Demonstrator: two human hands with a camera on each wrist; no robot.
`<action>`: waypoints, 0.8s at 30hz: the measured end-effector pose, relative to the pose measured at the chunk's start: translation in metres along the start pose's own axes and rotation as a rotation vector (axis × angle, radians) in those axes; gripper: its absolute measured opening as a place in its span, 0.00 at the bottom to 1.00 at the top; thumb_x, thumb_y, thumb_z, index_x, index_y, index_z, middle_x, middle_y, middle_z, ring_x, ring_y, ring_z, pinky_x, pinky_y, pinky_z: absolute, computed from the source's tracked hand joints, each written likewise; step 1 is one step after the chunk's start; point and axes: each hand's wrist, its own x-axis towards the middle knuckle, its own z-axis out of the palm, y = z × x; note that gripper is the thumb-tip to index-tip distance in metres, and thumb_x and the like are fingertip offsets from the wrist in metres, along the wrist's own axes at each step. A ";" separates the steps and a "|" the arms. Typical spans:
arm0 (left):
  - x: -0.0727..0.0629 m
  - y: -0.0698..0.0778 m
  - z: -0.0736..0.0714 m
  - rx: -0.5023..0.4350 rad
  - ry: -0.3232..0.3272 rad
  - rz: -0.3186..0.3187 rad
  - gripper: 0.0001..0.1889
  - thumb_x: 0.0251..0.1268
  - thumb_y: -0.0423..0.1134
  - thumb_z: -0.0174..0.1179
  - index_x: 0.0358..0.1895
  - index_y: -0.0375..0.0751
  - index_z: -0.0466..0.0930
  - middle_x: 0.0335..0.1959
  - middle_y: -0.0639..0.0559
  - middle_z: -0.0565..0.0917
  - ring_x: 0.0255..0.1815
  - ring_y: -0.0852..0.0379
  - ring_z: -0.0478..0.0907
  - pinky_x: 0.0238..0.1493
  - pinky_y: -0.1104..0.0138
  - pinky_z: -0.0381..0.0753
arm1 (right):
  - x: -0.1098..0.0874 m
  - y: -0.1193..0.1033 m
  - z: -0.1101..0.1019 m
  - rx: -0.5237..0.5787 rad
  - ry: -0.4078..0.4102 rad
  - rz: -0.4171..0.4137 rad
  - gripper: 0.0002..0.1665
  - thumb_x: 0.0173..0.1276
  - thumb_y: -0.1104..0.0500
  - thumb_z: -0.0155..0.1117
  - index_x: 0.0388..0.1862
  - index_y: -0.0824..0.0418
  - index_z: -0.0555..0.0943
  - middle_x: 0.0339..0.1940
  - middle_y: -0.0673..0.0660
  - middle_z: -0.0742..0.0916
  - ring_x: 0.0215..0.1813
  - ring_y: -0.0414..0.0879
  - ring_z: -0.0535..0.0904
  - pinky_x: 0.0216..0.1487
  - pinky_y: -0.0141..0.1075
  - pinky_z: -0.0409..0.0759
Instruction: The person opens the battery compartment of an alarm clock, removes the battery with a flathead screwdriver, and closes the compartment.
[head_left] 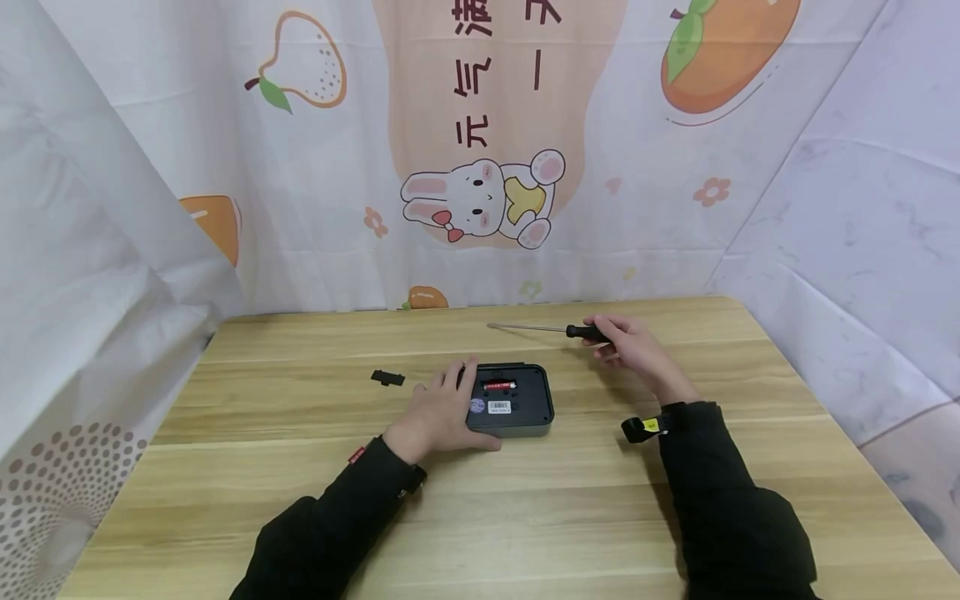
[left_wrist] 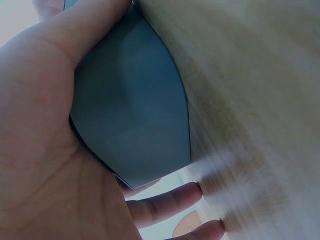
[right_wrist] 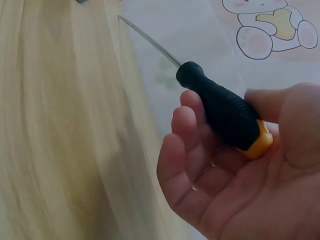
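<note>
Left hand (left_wrist: pixel 55 140), one. Grey casing (left_wrist: pixel 132 100), one, smooth-faced, dark-edged, held against the palm. Wooden tabletop (left_wrist: pixel 260 90), pale, grained, beyond the casing, opposite the palm.

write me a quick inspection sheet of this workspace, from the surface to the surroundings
surface: wood-grain table, light toned
job's things: dark case with a red battery in its upper face; small black cover lying apart, to the case's left; screwdriver with black and orange handle
clutter: nothing seen
left hand: holds the case at its left end, thumb along the near side
right hand: holds the screwdriver by its handle, tip pointing left
cables: nothing seen
surroundings: white curtain behind, printed with fruit and a rabbit
</note>
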 end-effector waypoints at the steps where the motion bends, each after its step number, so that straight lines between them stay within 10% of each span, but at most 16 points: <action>1: 0.000 0.000 0.000 0.001 0.000 -0.001 0.70 0.44 0.78 0.67 0.83 0.43 0.40 0.78 0.41 0.55 0.75 0.37 0.59 0.62 0.36 0.66 | 0.001 0.001 -0.001 -0.029 -0.003 -0.002 0.36 0.82 0.42 0.49 0.75 0.66 0.68 0.53 0.66 0.85 0.43 0.51 0.82 0.39 0.37 0.78; 10: 0.001 0.002 -0.001 0.014 -0.004 -0.007 0.70 0.45 0.78 0.67 0.83 0.42 0.41 0.78 0.41 0.56 0.74 0.38 0.60 0.61 0.37 0.67 | 0.002 0.011 0.004 -0.557 -0.062 -0.079 0.22 0.76 0.55 0.64 0.62 0.67 0.80 0.50 0.65 0.84 0.42 0.54 0.78 0.45 0.44 0.73; 24: 0.000 0.000 -0.001 0.002 0.004 0.008 0.69 0.45 0.77 0.68 0.83 0.41 0.41 0.78 0.40 0.55 0.74 0.36 0.60 0.62 0.35 0.66 | -0.005 0.008 0.004 -0.598 -0.140 -0.042 0.20 0.72 0.58 0.68 0.56 0.68 0.77 0.48 0.67 0.84 0.42 0.53 0.77 0.42 0.43 0.74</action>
